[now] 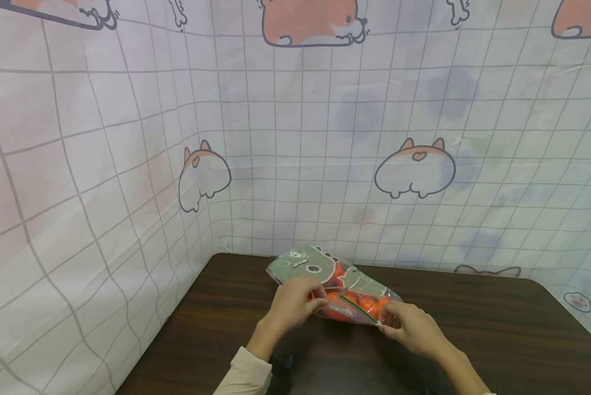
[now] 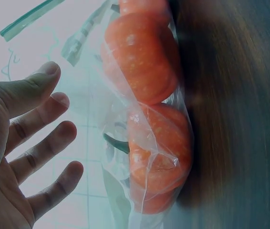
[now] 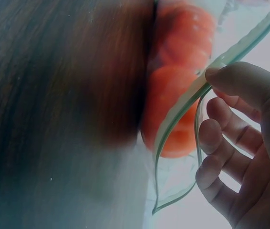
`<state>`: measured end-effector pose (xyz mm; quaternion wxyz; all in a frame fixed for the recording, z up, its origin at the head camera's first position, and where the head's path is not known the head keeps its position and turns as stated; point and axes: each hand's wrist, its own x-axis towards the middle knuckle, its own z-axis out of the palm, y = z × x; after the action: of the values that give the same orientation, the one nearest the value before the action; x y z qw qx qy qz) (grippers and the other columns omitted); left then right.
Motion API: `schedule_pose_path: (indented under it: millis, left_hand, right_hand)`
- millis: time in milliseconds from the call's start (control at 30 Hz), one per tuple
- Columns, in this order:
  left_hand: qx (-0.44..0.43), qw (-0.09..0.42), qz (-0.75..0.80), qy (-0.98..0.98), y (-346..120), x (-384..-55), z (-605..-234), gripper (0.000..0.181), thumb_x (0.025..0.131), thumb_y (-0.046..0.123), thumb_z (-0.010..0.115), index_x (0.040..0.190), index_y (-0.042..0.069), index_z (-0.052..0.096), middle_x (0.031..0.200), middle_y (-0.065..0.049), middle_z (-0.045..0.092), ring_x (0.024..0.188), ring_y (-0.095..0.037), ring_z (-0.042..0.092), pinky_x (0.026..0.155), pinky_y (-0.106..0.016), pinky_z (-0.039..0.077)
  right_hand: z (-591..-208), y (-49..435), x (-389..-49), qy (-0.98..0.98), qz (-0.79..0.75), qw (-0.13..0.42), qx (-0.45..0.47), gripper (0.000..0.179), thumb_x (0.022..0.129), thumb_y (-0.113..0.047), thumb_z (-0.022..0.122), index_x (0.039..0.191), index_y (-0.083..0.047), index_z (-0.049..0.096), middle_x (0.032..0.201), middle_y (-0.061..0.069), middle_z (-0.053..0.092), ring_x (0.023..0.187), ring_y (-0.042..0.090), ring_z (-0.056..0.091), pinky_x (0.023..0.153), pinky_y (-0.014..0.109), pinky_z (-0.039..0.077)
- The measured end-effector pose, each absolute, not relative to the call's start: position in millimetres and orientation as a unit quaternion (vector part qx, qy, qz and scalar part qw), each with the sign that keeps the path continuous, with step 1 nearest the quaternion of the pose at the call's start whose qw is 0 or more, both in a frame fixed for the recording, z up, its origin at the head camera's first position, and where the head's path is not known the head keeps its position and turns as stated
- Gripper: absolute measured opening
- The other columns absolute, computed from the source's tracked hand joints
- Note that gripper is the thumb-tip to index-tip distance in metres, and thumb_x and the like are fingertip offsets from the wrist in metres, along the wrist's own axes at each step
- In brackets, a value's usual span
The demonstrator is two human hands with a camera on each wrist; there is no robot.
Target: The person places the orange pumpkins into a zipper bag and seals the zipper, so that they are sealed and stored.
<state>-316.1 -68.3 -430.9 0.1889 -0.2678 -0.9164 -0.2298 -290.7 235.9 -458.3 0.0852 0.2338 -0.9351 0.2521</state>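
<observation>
A clear zip bag [image 1: 295, 267] with a green cartoon animal print lies on the dark table. Inside it are several small orange pumpkins [image 2: 142, 59], one with a curved green stem [image 2: 117, 143]. My right hand [image 1: 414, 328] pinches the bag's green zip strip [image 3: 179, 113] between thumb and forefinger, and the mouth gapes below the grip in the right wrist view. Over the bag's left side is my left hand [image 1: 295, 299]; its fingers are loosely bent and apart from the plastic in the left wrist view.
The brown wood-grain table [image 1: 473, 307] reaches back to a hanging white grid cloth [image 1: 305, 164] with cartoon dogs. More of this cloth runs along the left side. A small dark object [image 1: 282, 362] sits near the left sleeve, too blurred to identify.
</observation>
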Motion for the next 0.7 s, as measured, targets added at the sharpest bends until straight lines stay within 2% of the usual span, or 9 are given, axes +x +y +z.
schedule_pose_path:
  millis: [533,700]
  left_hand:
    - [-0.268,0.192,-0.237,-0.914,-73.2,-320.2,-431.8,0.013,0.088,0.036,0.078,0.080,0.033,0.068,0.079,0.018,0.064,0.077,-0.005,0.059,0.067,-0.026,0.045]
    - [-0.264,0.183,-0.247,-0.914,-74.7,-321.1,-431.5,0.012,0.087,0.035,0.079,0.081,0.034,0.068,0.084,0.018,0.068,0.076,-0.003,0.059,0.068,-0.027,0.046]
  right_hand:
    - [-459.8,239.7,-291.4,-0.931,0.259,0.087,0.243,0.015,0.090,-0.027,0.076,0.086,-0.027,0.062,0.076,-0.016,0.060,0.067,-0.004,0.051,0.059,0.021,0.044]
    - [-459.9,240.8,-291.9,-0.928,0.264,0.087,0.248,0.015,0.090,-0.027,0.076,0.087,-0.025,0.062,0.077,-0.015,0.059,0.067,-0.004,0.050,0.058,0.021,0.043]
